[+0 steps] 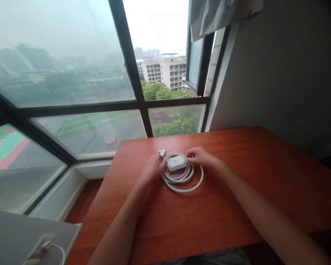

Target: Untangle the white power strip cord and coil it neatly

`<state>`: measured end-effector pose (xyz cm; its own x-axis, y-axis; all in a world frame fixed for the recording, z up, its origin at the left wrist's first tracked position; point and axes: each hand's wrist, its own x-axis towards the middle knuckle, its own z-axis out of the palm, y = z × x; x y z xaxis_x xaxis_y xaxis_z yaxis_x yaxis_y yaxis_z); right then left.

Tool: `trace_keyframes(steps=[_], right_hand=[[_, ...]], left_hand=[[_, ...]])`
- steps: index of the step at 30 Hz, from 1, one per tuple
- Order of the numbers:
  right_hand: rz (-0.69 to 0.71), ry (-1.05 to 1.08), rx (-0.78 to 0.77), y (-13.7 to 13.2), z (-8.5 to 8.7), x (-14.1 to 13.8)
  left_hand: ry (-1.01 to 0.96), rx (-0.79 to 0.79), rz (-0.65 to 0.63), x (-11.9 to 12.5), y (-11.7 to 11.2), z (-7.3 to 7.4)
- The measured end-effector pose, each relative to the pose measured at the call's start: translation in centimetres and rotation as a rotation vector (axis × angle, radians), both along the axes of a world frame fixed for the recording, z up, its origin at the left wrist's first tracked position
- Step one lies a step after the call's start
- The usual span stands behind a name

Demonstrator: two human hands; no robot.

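A white extension cord lies on the wooden table in front of me, its thick cable [186, 190] wound in several loops. On top of the coil sits its small rectangular socket block [176, 162]. My left hand [153, 166] is closed around the coil's left side, thumb against the loops. By those fingertips the white plug [162, 154] sticks up. At the block's right end, my right hand [202, 156] pinches the cable with bent fingers. One wider loop hangs out below the right hand onto the table.
The reddish-brown table [165, 228] reaches to the window frame [105, 109] at the back. A pale curtain [223, 16] hangs top right beside a dark wall [278, 73]. At lower left, a wall socket [42, 246] has a white cord plugged in.
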<state>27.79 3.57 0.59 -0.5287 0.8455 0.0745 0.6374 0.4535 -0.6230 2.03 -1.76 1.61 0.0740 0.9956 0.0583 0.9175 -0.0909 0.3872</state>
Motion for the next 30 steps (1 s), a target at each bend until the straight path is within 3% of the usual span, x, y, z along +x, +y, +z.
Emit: trace_keyframes(steps=[3, 7, 13, 24, 27, 30], right_hand=[[0.035, 0.007, 0.083, -0.2, -0.7, -0.1], [0.113, 0.015, 0.062, -0.2, -0.8, 0.0], [-0.003, -0.015, 0.135, -0.6, -0.8, 0.0], [-0.001, 0.36, 0.012, -1.1, -3.1, 1.2], [-0.08, 0.403, 0.022, -0.8, -3.3, 1.4], [-0.253, 0.423, 0.066, -0.3, -3.6, 1.2]], left_hand=[[-0.026, 0.005, -0.026, -0.2, 0.1, -0.2], [-0.075, -0.004, -0.043, -0.5, 0.3, -0.5], [-0.114, -0.005, -0.047, -0.6, 0.4, -0.5], [-0.163, -0.001, -0.054, -0.8, 0.4, -0.7], [-0.19, -0.002, -0.062, -0.8, 0.4, -0.7], [-0.205, -0.005, -0.076, -0.8, 0.5, -0.8]])
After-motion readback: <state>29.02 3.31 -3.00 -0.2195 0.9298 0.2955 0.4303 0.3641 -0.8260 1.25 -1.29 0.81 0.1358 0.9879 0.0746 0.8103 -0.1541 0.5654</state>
